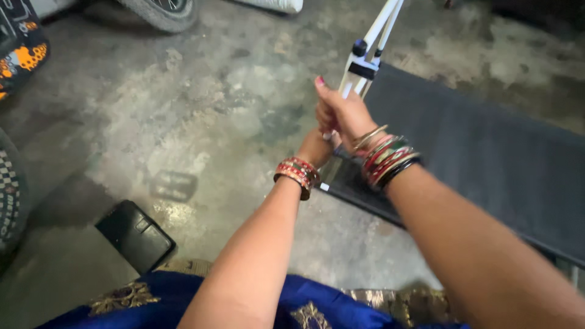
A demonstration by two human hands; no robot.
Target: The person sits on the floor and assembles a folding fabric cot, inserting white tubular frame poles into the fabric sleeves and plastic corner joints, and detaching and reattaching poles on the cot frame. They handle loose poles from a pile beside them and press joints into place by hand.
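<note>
floor (231, 103): rough, mottled concrete, matt
mat (487, 152) right of it: dark ribbed cloth, matt
white frame (372, 45): smooth, painted look
bangles (387, 158): glossy, some metal

1. left hand (315, 148): bare forearm, wrist stacked with red-gold bangles
2. right hand (341, 113): pink-red nail polish, thin gold bangles, then a red, green, gold and black stack
3. no sleeves visible
4. lap: deep blue garment (317, 304), gold embroidered border

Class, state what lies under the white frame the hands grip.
Under the white frame: a dark mat on concrete floor. Right hand and left hand cover the frame's lower end.
</note>
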